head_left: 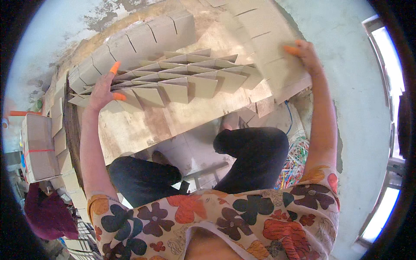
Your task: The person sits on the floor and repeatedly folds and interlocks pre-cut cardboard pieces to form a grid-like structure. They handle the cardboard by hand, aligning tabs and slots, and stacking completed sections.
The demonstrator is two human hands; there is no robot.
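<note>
A lattice of interlocked tan cardboard strips, a box divider (201, 86), stands partly spread on the wooden table. My left hand (103, 90) is closed around its left end, the thumb on the near side and the index finger stretched along the far side. Orange covers sit on those fingertips. At the right, my right hand (308, 58) pinches the edge of a slotted cardboard strip (264, 43) with orange-covered fingers. That strip is smeared by motion, and its slots face the divider. How many layers lie beneath it, I cannot tell.
A row of slotted cardboard strips (138, 41) stands along the table's (130, 134) back edge. A cardboard box (40, 147) and a maroon cloth (50, 212) are at the left. Colourful strapping scraps (294, 162) lie on the floor beside my right knee.
</note>
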